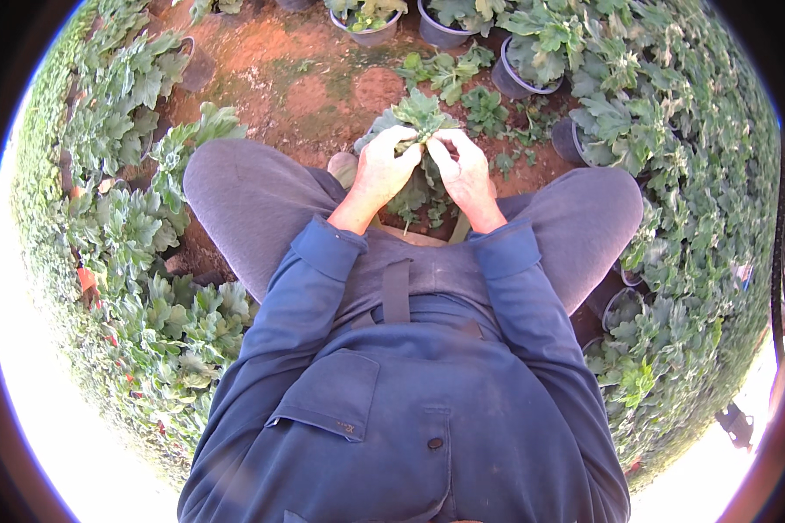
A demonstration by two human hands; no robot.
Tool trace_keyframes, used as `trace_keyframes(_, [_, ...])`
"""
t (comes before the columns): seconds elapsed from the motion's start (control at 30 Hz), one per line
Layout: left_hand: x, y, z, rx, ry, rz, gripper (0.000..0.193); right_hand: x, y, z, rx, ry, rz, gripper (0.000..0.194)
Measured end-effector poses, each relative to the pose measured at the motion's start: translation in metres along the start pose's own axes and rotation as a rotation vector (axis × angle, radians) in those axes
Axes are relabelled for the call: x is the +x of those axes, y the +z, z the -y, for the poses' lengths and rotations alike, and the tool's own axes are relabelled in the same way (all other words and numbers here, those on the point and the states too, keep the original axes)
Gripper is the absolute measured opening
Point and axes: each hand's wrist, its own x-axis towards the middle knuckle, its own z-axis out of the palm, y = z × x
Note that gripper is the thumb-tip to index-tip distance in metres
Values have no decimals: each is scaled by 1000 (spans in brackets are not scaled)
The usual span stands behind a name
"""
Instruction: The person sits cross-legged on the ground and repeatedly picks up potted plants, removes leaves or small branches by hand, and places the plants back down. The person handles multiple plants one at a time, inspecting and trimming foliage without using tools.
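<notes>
My left hand [384,167] and my right hand [459,165] meet at the top of a leafy green plant [424,112] between my knees. The thumb and fingers of each hand pinch at the plant just below its uppermost leaves, the fingertips nearly touching. More lobed leaves of the plant hang below and between my hands. Its base and whatever holds it are mostly hidden by my hands and lap. Loose leafy cuttings or small plants [448,73] lie on the reddish soil beyond my right hand.
Dark plastic pots with leafy plants stand ahead, one [520,72] to the upper right and another [367,29] at the top. A tipped pot [197,64] is at upper left. Dense foliage [680,216] lines the right side, and more plants [127,225] the left. Reddish soil [281,85] lies ahead.
</notes>
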Motion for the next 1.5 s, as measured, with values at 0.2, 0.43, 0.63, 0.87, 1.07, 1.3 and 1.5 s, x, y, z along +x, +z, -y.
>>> trace_keyframes(0.2, [2,7,6,-107,-107,30,25,3,-5,-3,0,115,-41,16])
trace_keyframes(0.43, [-1,16,10,14,-10,-12,31,2,-6,0,152,256,-8,16])
trace_keyframes(0.63, [-3,17,12,-36,-34,18,32,3,-5,0,119,228,-12,11])
trace_keyframes(0.87, [0,14,9,-265,-4,-14,20,3,-2,-8,136,170,-45,10])
trace_keyframes(1.07, [0,14,7,-184,58,-10,19,1,-3,-8,150,181,-20,12])
trace_keyframes(1.3, [-3,14,4,58,219,-141,11,1,-2,-7,207,168,-41,15])
trace_keyframes(1.5, [-1,13,12,148,141,-76,12,-1,-1,-8,298,157,-28,15])
